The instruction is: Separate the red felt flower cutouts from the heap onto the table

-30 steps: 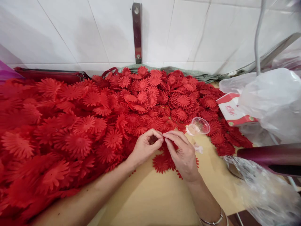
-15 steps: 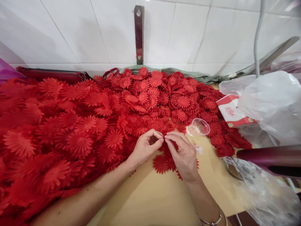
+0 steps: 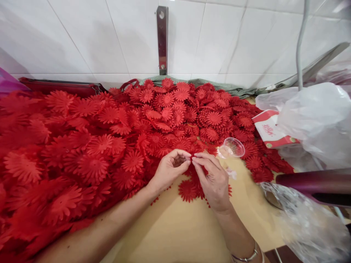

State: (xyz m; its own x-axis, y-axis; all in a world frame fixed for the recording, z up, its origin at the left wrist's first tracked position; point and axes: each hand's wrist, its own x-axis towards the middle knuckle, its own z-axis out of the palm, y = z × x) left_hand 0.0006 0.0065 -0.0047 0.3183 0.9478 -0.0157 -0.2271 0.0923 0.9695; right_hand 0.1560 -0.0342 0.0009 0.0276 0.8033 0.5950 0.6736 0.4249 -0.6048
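My left hand (image 3: 168, 171) and my right hand (image 3: 212, 180) meet fingertip to fingertip above the tan tabletop (image 3: 175, 230). Both pinch one small red piece (image 3: 191, 158) between thumb and forefinger; most of it is hidden by the fingers. Under my right hand lie a few flat red flower cut-outs (image 3: 188, 190). A wide heap of the same red flowers (image 3: 115, 135) spreads to the left and behind. A small clear plastic cup (image 3: 231, 147) lies tipped just beyond my right hand.
A red-and-white box (image 3: 270, 128) and a white plastic bag (image 3: 318, 120) sit at the right. A dark maroon bar (image 3: 315, 180) and crumpled clear plastic (image 3: 304, 219) fill the lower right. A white tiled wall with a metal bracket (image 3: 162, 40) stands behind the table.
Both hands have stayed together at the same spot. The fingertips shifted slightly upward while working the small red piece.
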